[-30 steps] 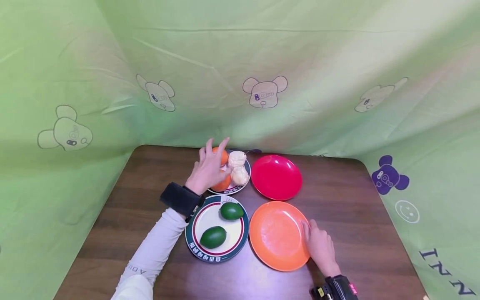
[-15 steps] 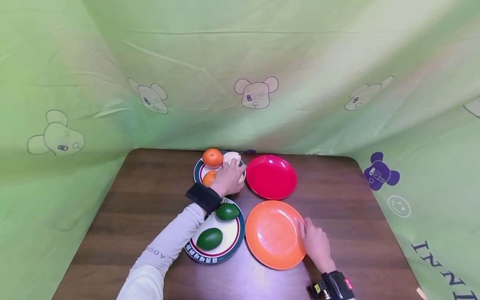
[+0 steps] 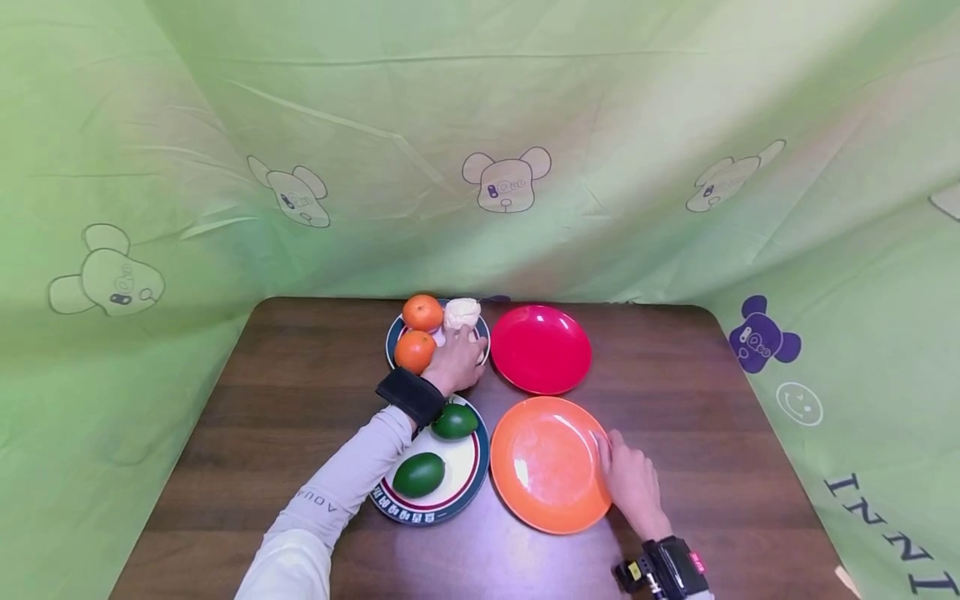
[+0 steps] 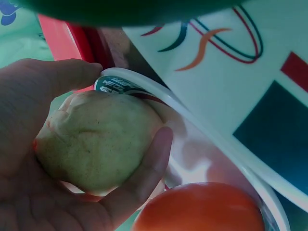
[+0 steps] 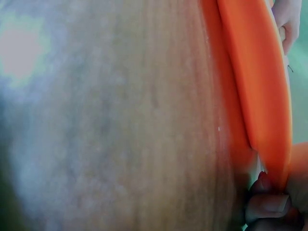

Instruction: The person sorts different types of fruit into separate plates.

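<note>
My left hand has thumb and fingers curled round a garlic bulb, pale and round with small brown specks. The bulb is at the right side of a small plate with a dark rim, mostly hidden by the hand in the head view. A second garlic bulb lies just behind it, and two oranges sit to the left. My right hand pinches the right rim of an orange plate, with fingertips over its edge in the right wrist view.
Left of the orange plate stands a dark-rimmed plate with two dark green oval fruits, under my left forearm. A red plate is behind the orange one. Green cloth hangs round the wooden table.
My left hand has moved right from above the oranges to the front garlic bulb and now grips it. The right hand stays at the orange plate's rim. The head view has shifted slightly.
</note>
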Motion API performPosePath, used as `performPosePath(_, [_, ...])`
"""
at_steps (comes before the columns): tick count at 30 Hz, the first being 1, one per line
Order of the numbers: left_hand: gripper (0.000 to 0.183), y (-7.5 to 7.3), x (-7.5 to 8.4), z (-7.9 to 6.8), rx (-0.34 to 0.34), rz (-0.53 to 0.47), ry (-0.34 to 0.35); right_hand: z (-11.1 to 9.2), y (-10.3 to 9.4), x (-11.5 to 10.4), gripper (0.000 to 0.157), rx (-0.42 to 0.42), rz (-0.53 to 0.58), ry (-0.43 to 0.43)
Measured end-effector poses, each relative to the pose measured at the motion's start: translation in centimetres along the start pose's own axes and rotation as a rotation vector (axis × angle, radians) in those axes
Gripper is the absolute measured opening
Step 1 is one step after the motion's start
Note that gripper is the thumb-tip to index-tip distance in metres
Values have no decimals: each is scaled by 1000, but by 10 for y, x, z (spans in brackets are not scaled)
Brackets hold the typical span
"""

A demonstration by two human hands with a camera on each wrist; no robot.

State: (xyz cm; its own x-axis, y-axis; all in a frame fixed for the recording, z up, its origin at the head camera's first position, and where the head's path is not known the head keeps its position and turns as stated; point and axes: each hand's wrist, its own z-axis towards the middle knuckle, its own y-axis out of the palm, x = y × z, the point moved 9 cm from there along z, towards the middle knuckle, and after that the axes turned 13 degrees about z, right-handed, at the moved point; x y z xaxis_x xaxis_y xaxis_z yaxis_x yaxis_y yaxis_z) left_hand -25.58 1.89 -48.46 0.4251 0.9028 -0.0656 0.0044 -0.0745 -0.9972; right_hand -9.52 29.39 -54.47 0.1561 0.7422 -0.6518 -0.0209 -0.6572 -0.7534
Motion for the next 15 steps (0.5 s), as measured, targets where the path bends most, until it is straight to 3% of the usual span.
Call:
performPosePath(4, [34, -2, -1, 1, -25, -37, -6, 0, -1, 1, 27, 4, -7, 1])
performPosePath(7, [35, -12, -5, -1, 1, -53, -11, -1, -2, 1, 28, 1, -9, 3])
performPosePath(10, [36, -37, -7, -2, 76, -57, -12, -1, -1, 2, 28, -4, -4, 3])
performPosePath(15, [34, -98, -2, -8, 225, -99, 11, 0, -1, 1, 28, -3, -13, -1])
